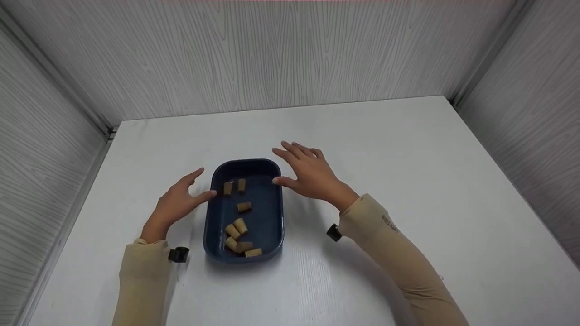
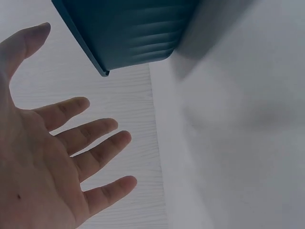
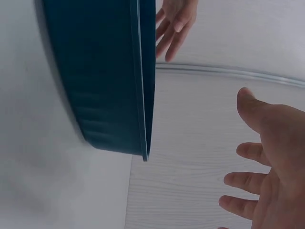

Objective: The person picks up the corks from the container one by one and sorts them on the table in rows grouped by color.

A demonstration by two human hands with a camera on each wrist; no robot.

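A smooth white rectangular tabletop [image 1: 385,136] carries a deep, dark-blue, round-cornered rectangular tray [image 1: 267,213], probably plastic, which stands upright, left of the middle.

A white tabletop [image 1: 385,149] spans the centre and bottom of the head view. A grey wood-grain rear panel [image 1: 253,59] stands across the top of the frame, behind the tabletop's far edge. A matching left panel [image 1: 41,117] and right panel [image 1: 530,113] flank the surface. A grey left corner strip [image 1: 54,72] and right corner strip [image 1: 491,50] line the panel joints.
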